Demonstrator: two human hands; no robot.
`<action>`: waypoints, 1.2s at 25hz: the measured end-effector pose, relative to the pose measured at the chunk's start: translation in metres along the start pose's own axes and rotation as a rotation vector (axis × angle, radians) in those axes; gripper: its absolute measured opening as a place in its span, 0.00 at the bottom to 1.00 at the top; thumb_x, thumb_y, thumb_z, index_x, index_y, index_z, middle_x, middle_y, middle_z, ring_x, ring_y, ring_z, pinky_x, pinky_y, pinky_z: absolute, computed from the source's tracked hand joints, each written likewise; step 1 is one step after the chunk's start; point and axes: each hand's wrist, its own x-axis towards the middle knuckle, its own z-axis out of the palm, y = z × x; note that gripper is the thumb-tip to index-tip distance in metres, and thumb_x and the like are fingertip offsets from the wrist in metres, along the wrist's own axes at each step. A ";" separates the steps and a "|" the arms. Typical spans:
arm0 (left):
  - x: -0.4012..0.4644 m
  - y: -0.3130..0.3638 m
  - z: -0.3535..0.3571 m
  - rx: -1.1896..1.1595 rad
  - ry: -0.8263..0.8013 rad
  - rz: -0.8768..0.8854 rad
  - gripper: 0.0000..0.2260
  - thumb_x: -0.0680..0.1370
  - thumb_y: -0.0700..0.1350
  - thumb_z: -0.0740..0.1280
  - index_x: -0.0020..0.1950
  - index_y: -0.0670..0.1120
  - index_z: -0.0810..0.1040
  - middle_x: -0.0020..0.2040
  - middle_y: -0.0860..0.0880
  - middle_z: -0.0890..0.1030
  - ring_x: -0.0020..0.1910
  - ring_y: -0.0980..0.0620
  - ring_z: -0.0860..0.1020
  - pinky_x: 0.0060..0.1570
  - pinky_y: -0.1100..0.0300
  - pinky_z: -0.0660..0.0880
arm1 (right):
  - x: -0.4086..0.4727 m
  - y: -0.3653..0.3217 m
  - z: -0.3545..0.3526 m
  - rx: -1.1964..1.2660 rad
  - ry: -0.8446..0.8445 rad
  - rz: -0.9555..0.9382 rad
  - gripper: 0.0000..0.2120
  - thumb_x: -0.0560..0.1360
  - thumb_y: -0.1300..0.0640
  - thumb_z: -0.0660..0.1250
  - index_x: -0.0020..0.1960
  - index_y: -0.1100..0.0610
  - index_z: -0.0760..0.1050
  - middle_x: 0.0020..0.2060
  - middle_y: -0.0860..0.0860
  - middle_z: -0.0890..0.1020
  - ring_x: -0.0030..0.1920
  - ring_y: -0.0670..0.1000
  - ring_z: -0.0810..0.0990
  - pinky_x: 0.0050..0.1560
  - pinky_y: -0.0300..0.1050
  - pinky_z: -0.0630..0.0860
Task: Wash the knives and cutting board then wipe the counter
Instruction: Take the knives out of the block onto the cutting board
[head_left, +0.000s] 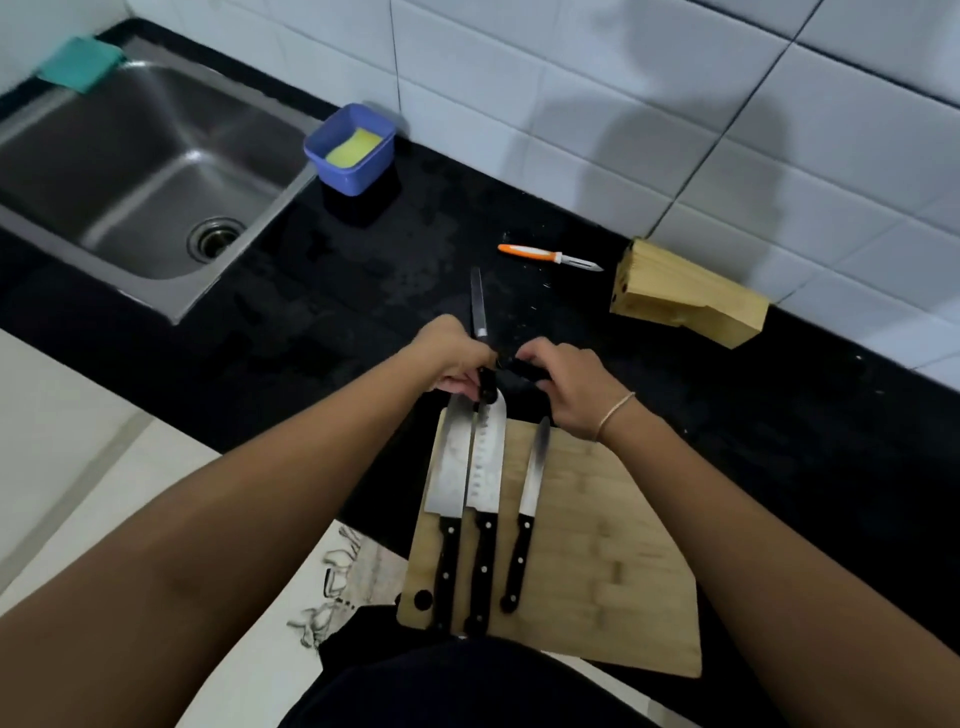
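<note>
A bamboo cutting board (597, 545) lies on the black counter (753, 415) in front of me. Three black-handled knives rest on it side by side: a chef's knife (448, 467), a santoku knife (487, 462) and a small paring knife (532, 478), blades pointing away. My left hand (452, 358) grips the black handle of a narrow knife (478, 306) whose blade points up and away. My right hand (566, 384) holds a dark handle-like object (524, 370) just beyond the board's far edge; what it is stays unclear.
A steel sink (130, 171) is at the left with a teal cloth (78, 62) on its far rim. A blue tub (350, 150) with a yellow sponge (353, 148) stands beside it. An orange peeler (545, 255) and a wooden knife block (685, 299) lie near the tiled wall.
</note>
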 end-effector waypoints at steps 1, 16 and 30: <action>-0.008 -0.001 0.012 -0.059 -0.069 -0.028 0.10 0.77 0.44 0.72 0.48 0.37 0.79 0.34 0.42 0.85 0.32 0.48 0.85 0.24 0.64 0.78 | -0.017 0.003 0.001 -0.055 -0.006 -0.041 0.22 0.71 0.67 0.65 0.62 0.51 0.72 0.54 0.51 0.80 0.55 0.56 0.76 0.55 0.51 0.69; -0.110 -0.067 0.166 0.310 0.223 0.142 0.07 0.70 0.44 0.74 0.40 0.41 0.79 0.28 0.45 0.82 0.26 0.47 0.83 0.32 0.54 0.83 | -0.209 -0.009 0.073 0.074 0.050 0.282 0.07 0.70 0.53 0.63 0.44 0.52 0.65 0.42 0.52 0.73 0.41 0.57 0.76 0.37 0.46 0.68; -0.138 -0.086 0.178 0.522 0.340 0.297 0.08 0.72 0.49 0.68 0.38 0.45 0.75 0.24 0.49 0.80 0.24 0.53 0.81 0.29 0.58 0.79 | -0.168 -0.017 0.074 0.495 0.192 0.580 0.05 0.70 0.54 0.69 0.42 0.52 0.73 0.39 0.50 0.79 0.40 0.52 0.78 0.38 0.43 0.73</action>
